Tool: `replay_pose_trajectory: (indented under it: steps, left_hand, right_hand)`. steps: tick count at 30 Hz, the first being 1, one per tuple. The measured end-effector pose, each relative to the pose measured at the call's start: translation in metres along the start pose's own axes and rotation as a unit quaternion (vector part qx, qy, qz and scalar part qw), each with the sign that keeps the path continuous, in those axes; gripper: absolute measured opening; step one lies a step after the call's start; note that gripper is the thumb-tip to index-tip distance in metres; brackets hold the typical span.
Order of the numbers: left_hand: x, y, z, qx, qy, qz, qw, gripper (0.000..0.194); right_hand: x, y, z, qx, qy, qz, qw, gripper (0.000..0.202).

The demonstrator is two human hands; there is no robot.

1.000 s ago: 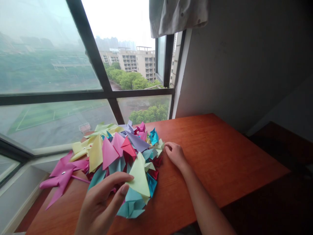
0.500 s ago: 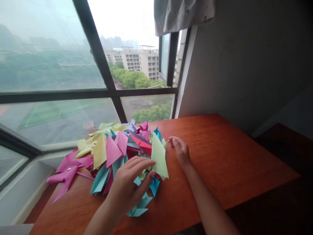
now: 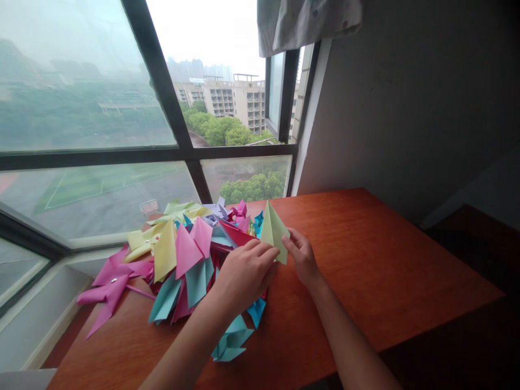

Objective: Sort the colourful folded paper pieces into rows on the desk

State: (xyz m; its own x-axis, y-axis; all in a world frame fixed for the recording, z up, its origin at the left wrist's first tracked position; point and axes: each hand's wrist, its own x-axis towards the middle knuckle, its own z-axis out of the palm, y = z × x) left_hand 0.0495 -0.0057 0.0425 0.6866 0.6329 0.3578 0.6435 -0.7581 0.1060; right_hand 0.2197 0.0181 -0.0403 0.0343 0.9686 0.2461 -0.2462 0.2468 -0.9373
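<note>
A pale green folded paper piece (image 3: 273, 230), pointed at the top, is held up at the right side of a heap of coloured papers. My left hand (image 3: 252, 271) grips its lower left part, with the fingertips partly hidden behind the hand. My right hand (image 3: 301, 253) pinches its right edge between thumb and fingers. Close by in the heap are a red folded paper (image 3: 235, 233), a pink folded paper (image 3: 194, 246) and teal folded papers (image 3: 199, 279). A teal paper pinwheel (image 3: 231, 341) lies below my left wrist.
A magenta pinwheel (image 3: 111, 287) with a stick lies at the table's left. Yellow folded papers (image 3: 164, 252) sit beside it. The reddish-brown wooden table (image 3: 365, 271) meets windows behind and a grey wall (image 3: 398, 108) at the right.
My left hand has moved right and slightly up with the pale green paper, which has turned point-up. My right hand, earlier beside it, has closed on its right edge.
</note>
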Motion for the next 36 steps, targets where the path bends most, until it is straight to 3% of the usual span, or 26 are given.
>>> replay_pose_trajectory:
  steps: [5,9,14,19,22,26,29,31,33,36]
  left_hand:
    - [-0.001,0.002,0.001,-0.030,-0.012,0.020,0.999,0.023]
    - [-0.017,-0.006,-0.002,-0.052,0.041,0.007,0.998,0.026]
    - [-0.061,-0.023,-0.005,-0.092,0.173,-0.068,0.978,0.026]
    - [-0.112,-0.029,0.003,-0.065,0.292,-0.202,0.933,0.022]
    - [-0.137,-0.030,0.013,-0.036,0.328,-0.245,0.912,0.020]
    - [-0.161,-0.032,0.022,0.003,0.337,-0.238,0.911,0.020]
    - [-0.170,-0.031,0.023,0.003,0.343,-0.262,0.902,0.018]
    - [-0.173,-0.029,0.022,-0.009,0.341,-0.302,0.890,0.019]
    - [-0.174,-0.028,0.022,-0.027,0.332,-0.337,0.881,0.020]
    - [-0.173,-0.028,0.024,-0.054,0.329,-0.338,0.880,0.019]
  right_hand:
    - [0.005,0.011,-0.005,-0.025,0.101,0.022,0.994,0.036]
    - [0.012,0.022,-0.021,-0.126,0.150,0.032,0.980,0.047]
    - [0.023,0.033,-0.053,-0.265,0.197,0.047,0.943,0.042]
    - [0.031,0.042,-0.070,-0.383,0.235,0.057,0.891,0.023]
    - [0.031,0.042,-0.074,-0.426,0.270,0.040,0.862,0.038]
    - [0.019,0.033,-0.082,-0.457,0.306,0.024,0.835,0.042]
    - [0.002,0.026,-0.083,-0.467,0.303,0.023,0.830,0.046]
    - [-0.010,0.023,-0.078,-0.502,0.270,0.035,0.821,0.047]
    - [-0.018,0.021,-0.070,-0.567,0.218,0.059,0.792,0.045]
    - [-0.017,0.019,-0.055,-0.667,0.145,0.117,0.721,0.037]
